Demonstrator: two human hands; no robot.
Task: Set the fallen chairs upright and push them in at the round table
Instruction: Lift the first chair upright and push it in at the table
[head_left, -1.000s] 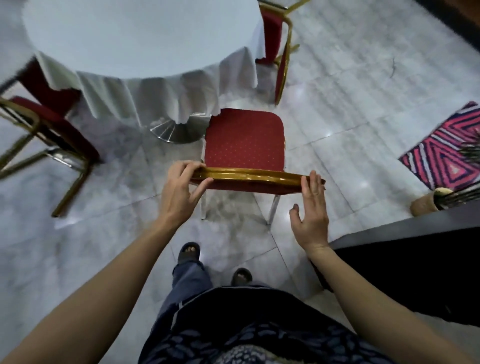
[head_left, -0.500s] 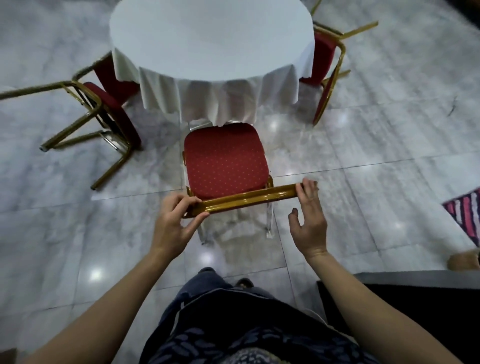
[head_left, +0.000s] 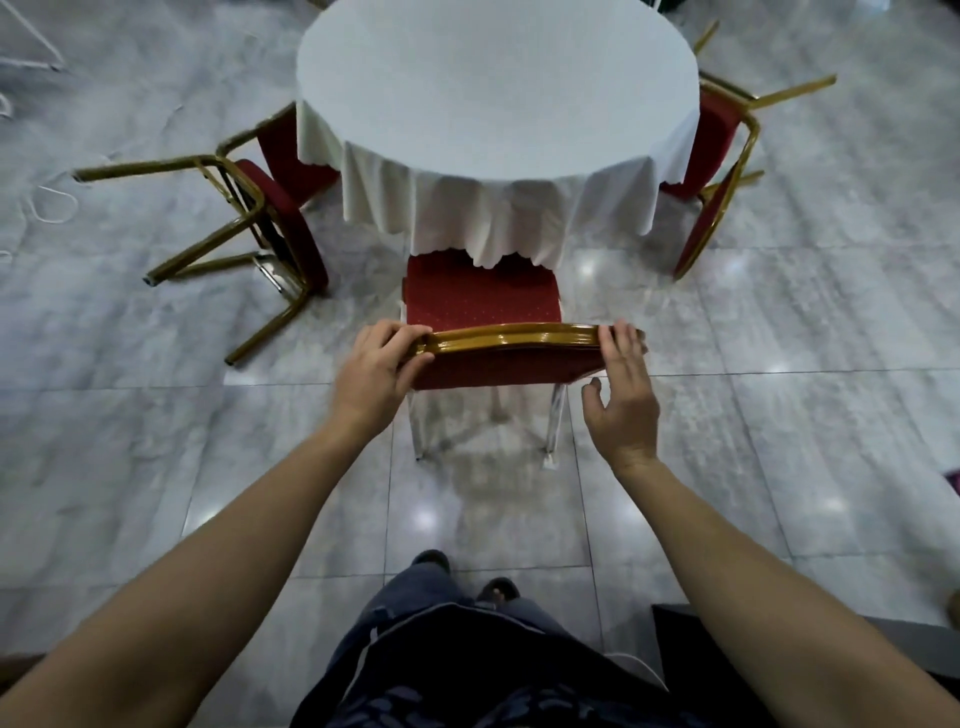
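An upright chair (head_left: 483, 304) with a red seat and gold frame stands in front of me, its seat front under the white cloth of the round table (head_left: 496, 98). My left hand (head_left: 376, 371) grips the left end of its gold top rail. My right hand (head_left: 623, 395) has straight fingers laid over the right end of the rail, thumb apart. A second red chair (head_left: 260, 218) lies tipped over left of the table, legs pointing left. A third red chair (head_left: 722, 156) lies tipped on the right, partly behind the tablecloth.
Grey marble floor tiles spread all around. A dark piece of furniture (head_left: 779, 634) sits at the lower right beside my legs. White cords (head_left: 52, 208) lie on the floor at the far left.
The chair has slid forward toward the table, its seat front now under the hanging cloth. Both hands stayed on the top rail. My view has shifted so the whole table shows.
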